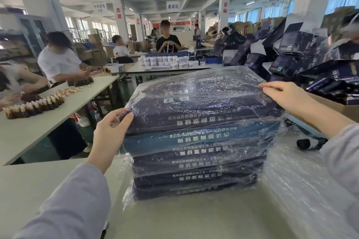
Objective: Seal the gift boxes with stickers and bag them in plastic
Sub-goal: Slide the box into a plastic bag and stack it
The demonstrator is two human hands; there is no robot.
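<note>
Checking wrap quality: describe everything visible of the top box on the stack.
The top box is flat, dark navy, with pale lettering along its near side, sheathed in crinkled clear plastic. It lies atop the stack of bagged boxes. The left hand grips its near-left corner; the right hand holds its right edge.

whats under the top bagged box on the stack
Under the top navy gift box in clear plastic lies a lighter blue bagged box, then a stack of navy bagged boxes, on the white table. Their top faces are covered; only side edges show.
</note>
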